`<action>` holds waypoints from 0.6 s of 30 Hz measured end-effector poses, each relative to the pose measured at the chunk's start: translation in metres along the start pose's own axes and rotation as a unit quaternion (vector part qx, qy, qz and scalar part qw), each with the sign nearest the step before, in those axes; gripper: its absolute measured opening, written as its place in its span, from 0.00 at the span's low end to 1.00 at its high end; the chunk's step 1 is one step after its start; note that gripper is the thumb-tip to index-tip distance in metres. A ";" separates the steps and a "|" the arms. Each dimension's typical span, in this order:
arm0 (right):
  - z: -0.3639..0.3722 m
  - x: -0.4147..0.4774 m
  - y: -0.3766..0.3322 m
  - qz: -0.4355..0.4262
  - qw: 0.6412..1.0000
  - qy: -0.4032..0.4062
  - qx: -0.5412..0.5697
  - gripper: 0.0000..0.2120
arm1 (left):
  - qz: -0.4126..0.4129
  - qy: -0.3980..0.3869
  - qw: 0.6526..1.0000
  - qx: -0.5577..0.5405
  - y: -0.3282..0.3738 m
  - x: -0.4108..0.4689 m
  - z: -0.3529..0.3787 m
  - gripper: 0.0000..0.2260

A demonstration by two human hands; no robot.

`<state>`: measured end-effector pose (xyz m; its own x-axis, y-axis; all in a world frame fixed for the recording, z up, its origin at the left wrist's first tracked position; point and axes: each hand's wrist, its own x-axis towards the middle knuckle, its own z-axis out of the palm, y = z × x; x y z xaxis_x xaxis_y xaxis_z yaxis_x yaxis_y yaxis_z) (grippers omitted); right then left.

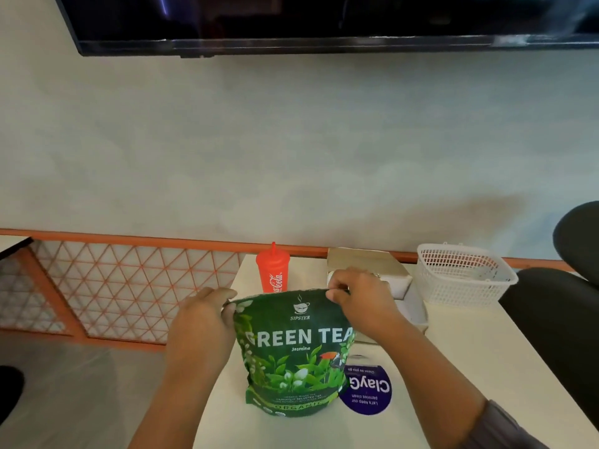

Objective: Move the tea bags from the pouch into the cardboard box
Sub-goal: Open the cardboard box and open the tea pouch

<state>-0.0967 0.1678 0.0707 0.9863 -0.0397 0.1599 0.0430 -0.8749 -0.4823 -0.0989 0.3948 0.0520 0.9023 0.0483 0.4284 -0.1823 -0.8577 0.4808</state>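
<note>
Standing pouch [293, 354], top corners pinched by left hand [201, 319] and right hand [359, 296]

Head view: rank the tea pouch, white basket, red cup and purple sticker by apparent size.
1. tea pouch, nearest the camera.
2. white basket.
3. purple sticker and red cup look alike; the pouch partly hides both, so they stay unranked.
</note>
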 end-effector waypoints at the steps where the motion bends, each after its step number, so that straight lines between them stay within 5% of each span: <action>1: -0.001 -0.004 0.001 0.009 1.000 0.002 0.017 0.06 | 0.001 0.007 1.000 -0.003 -0.002 -0.001 0.001 0.10; 7: -0.005 -0.033 0.005 0.067 0.980 -0.007 0.188 0.10 | 0.019 -0.012 0.998 -0.063 0.008 -0.022 0.004 0.19; 12: -0.011 -0.060 0.012 0.094 0.930 -0.037 0.354 0.09 | 0.075 -0.145 0.977 -0.138 0.026 -0.056 0.014 0.23; 18: -0.009 -0.088 0.012 0.078 0.853 -0.100 0.506 0.16 | 0.114 -0.276 0.937 -0.183 0.051 -0.091 0.025 0.39</action>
<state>-0.1846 0.1562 0.0579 0.9957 0.0533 -0.0759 -0.0762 0.0033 -0.9971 -0.1811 0.3337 0.0187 0.8697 -0.4735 0.1394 -0.4254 -0.5759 0.6981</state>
